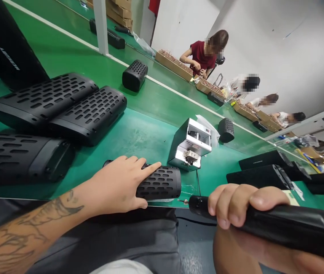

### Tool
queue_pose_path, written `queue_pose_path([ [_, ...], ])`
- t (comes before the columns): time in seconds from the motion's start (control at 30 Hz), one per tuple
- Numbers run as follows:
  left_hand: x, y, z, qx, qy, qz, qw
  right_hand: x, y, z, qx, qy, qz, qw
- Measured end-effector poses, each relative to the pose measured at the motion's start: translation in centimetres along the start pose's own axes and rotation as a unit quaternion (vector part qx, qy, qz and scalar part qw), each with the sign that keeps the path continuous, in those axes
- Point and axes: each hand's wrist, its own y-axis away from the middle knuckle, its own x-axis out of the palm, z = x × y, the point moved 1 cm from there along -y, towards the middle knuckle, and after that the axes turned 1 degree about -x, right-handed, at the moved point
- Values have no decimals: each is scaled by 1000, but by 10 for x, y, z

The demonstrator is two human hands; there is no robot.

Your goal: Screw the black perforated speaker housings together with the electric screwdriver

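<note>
My left hand (120, 184) lies over a black perforated speaker housing (162, 182) at the near edge of the green bench, fingers and thumb clasping it. My right hand (241, 203) is wrapped round a black electric screwdriver (290, 226), held level. Its bit tip (183, 201) points left at the housing's right end, just below it.
Three larger black perforated housings (50, 102) lie at the left. A grey-white screw feeder (190, 144) stands behind the held housing, with small black speakers (134, 74) beyond. More black parts (264, 169) lie at the right. Several other people sit working at the far end of the green bench (139, 129).
</note>
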Motion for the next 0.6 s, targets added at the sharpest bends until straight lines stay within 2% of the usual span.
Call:
queue_pose_path([
  [0.1, 1, 1, -2, -1, 4, -11, 1000, 12, 1, -7, 6, -1, -5, 1000],
  [0.2, 0, 0, -4, -6, 3, 2, 1000, 20, -1, -19, 2, -9, -43, 999],
  [0.3, -1, 0, -4, -10, 4, 16, 1000, 24, -1, -29, 5, -19, -52, 998],
  [0.6, -16, -4, -14, -36, -7, 64, 997, 20, -9, -52, 51, -84, 21, 995],
])
